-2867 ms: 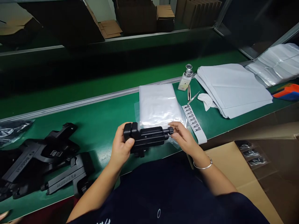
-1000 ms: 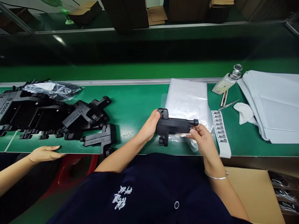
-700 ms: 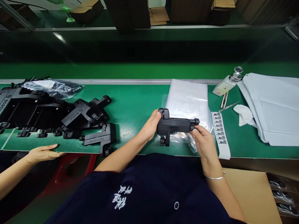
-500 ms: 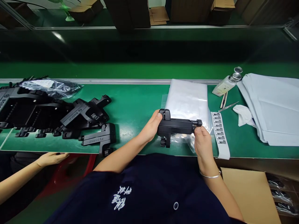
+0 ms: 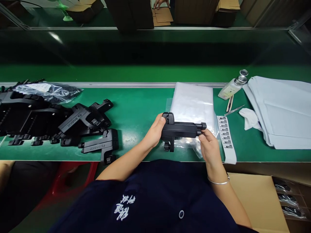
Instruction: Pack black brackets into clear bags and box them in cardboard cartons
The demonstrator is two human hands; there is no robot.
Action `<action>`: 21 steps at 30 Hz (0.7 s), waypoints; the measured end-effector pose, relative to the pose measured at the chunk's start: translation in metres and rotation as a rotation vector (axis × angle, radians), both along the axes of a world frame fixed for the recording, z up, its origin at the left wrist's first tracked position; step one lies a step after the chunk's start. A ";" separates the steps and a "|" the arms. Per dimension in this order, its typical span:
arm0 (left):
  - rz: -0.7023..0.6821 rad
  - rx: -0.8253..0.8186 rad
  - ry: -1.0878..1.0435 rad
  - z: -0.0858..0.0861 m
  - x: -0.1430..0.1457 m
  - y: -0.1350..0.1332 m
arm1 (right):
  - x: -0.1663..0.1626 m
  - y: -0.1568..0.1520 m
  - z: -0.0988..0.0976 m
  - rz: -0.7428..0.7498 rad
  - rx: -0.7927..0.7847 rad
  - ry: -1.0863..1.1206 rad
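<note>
A black plastic clamp bracket (image 5: 181,130) is held level between my two hands, above the front of a stack of clear plastic bags (image 5: 191,100). My left hand (image 5: 155,131) is closed around its left end, thumb on top near the upright jaw. At the opposite end, my right hand (image 5: 208,142) has thumb and fingers pinched at the small lower knob, just below the protruding rod. Another bracket (image 5: 99,145), marked BOSCH, lies to the left on the green bench, near a heap of similar black brackets (image 5: 85,119).
Right of the bags lie a label strip (image 5: 225,139), a bottle (image 5: 230,89), a cutter (image 5: 229,103), tweezers (image 5: 234,110), a white cloth (image 5: 250,118) and pale sheets (image 5: 284,113). A co-worker's hand (image 5: 161,3) shows beyond the bench. A red stool (image 5: 65,181) stands below left.
My right fingers have shifted slightly at the bracket's right end. The neighbour's hand at lower left has gone from view, and another person's hand has appeared over the cardboard at the top.
</note>
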State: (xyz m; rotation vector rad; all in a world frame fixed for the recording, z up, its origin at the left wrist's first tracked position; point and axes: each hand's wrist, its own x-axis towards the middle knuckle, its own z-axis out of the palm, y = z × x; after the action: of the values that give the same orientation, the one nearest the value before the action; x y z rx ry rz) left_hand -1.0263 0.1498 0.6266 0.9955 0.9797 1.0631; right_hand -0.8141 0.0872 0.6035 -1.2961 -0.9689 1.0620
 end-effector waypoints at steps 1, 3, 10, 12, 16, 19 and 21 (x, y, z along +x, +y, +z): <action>0.000 0.019 0.017 -0.001 -0.001 -0.001 | -0.001 0.000 0.000 -0.014 0.002 0.019; 0.006 0.065 0.045 -0.002 -0.002 -0.002 | -0.003 0.000 0.000 -0.057 0.000 0.027; 0.249 -0.260 -0.185 -0.001 0.002 0.015 | -0.009 -0.006 0.010 0.046 0.072 -0.046; 0.330 -0.428 -0.272 0.003 0.004 0.023 | -0.014 -0.013 0.017 0.167 0.146 -0.227; 0.278 -0.639 -0.450 0.014 0.007 0.032 | -0.029 -0.022 0.029 0.426 0.415 -0.650; 0.204 -0.683 -0.548 0.020 0.009 0.031 | -0.038 -0.021 0.033 0.460 0.529 -0.847; 0.179 -0.678 -0.565 0.022 0.009 0.030 | -0.041 -0.019 0.034 0.458 0.553 -0.896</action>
State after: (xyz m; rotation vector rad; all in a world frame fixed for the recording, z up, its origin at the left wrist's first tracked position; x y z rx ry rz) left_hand -1.0168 0.1801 0.6489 0.0404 0.8648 0.9738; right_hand -0.8556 0.0677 0.6380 -1.0812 -2.1372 0.4177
